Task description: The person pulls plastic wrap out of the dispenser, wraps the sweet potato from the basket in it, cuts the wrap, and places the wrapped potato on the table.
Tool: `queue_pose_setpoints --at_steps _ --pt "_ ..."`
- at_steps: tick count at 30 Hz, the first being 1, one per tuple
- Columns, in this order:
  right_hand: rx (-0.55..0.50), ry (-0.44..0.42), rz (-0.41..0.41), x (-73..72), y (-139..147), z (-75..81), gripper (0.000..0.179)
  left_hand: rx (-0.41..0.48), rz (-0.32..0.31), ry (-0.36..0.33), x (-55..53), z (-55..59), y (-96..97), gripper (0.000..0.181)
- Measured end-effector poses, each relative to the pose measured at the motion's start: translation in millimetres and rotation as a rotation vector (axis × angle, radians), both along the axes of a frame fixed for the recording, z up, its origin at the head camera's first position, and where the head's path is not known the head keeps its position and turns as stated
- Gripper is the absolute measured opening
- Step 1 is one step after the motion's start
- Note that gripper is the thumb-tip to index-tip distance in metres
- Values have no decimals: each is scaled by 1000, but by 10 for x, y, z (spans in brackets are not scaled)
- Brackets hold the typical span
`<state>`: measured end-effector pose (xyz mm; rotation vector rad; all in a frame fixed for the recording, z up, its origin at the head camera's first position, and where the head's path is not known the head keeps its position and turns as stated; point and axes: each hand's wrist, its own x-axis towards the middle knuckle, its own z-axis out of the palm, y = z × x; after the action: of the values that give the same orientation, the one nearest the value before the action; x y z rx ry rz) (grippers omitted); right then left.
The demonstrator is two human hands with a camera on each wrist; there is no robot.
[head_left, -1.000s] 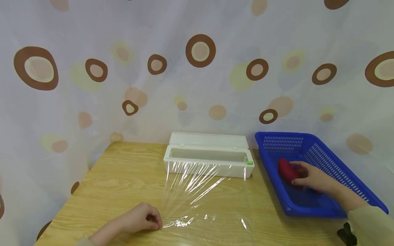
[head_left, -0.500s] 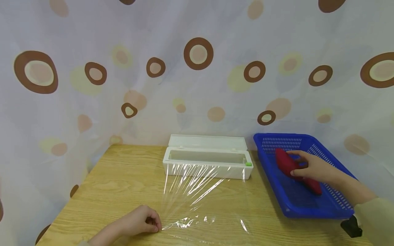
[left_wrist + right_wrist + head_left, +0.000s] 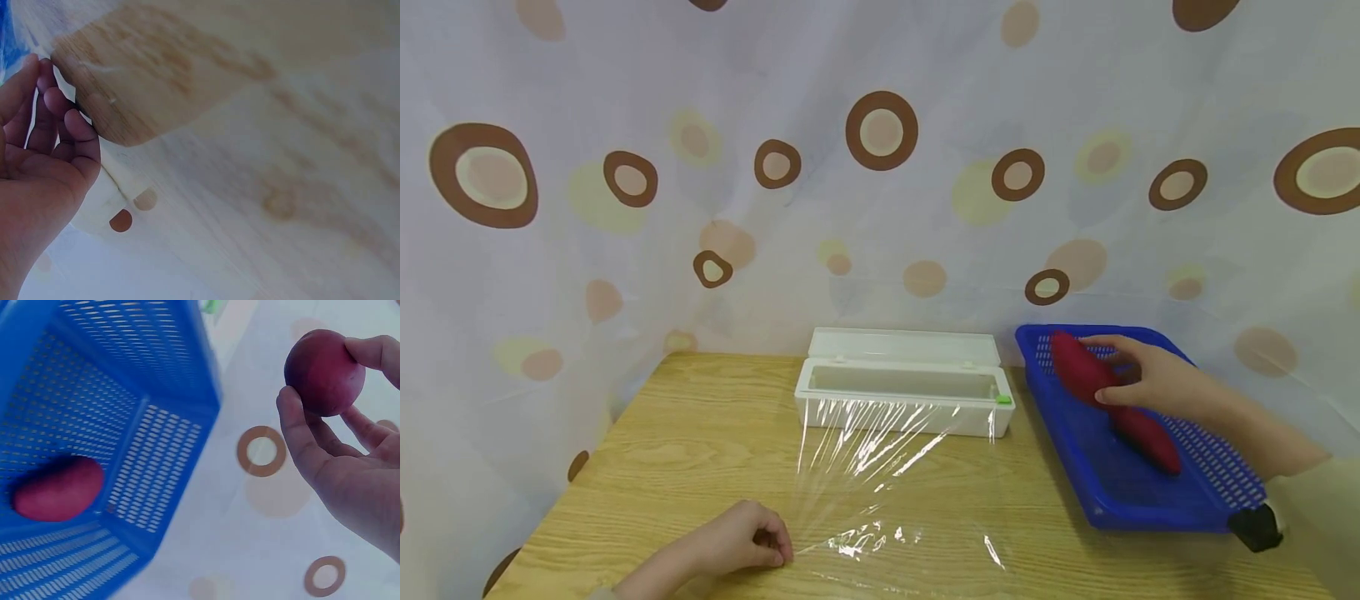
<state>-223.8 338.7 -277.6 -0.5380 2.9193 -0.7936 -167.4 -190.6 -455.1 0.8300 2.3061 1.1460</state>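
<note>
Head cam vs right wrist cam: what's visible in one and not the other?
Head only: the left hand pinching an edge of clear plastic film, the yellow-brown wooden tabletop and the whole open white rectangular plastic box.

Right wrist only: the right hand from its palm side; the dark-red oblong object it grips, seen end-on, with the white ring-patterned fabric backdrop showing between that object and the blue perforated plastic basket.

Both: that grip, a second red oblong object lying in the basket, and the backdrop.
</note>
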Motion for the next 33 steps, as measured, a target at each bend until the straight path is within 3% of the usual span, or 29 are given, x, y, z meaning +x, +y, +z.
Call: queue_pose_setpoints --at_steps 12,16,19,25,33 --pt "-22 71 43 -7 -233 274 71 5 -3 -18 -3 11 -7 8" --pt "-57 59 60 4 -333 333 71 0 3 -23 6 21 1 7" --pt "-83 50 75 10 -404 358 71 -7 7 -22 9 21 5 6" --pt "-99 111 122 9 -543 366 69 -12 5 -18 2 7 7 8" --pt "-136 100 135 34 -732 420 68 20 3 -27 -8 -3 10 5"
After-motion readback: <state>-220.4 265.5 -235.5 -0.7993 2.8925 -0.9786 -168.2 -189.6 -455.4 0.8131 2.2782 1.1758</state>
